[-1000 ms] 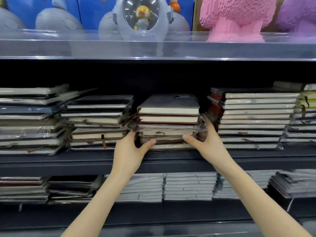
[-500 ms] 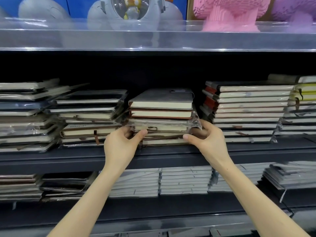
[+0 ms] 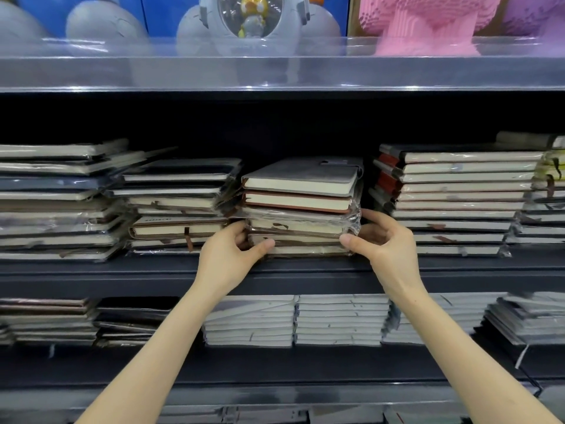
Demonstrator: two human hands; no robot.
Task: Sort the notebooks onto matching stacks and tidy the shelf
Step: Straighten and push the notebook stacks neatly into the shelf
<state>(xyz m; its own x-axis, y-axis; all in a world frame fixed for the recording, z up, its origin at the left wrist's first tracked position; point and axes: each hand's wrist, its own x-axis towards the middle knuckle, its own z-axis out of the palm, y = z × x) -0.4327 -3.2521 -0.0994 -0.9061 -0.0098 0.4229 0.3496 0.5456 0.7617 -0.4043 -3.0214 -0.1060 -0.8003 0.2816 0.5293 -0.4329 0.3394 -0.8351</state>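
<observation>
Two hands clamp a stack of notebooks (image 3: 301, 209) at the middle of the shelf (image 3: 275, 270) — about six, lying flat, page edges facing the viewer, long axis seemingly toward 12 o'clock, third of five stacks. The left hand (image 3: 227, 255) grips its 8 o'clock corner and the right hand (image 3: 385, 240) its 4 o'clock corner, thumbs across the front.

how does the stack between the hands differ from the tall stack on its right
The middle stack is lower; the right stack rises higher with more notebooks. The left hand and right hand grip the middle stack; the right stack is untouched. Both sit on the same shelf, page edges facing out.
</observation>
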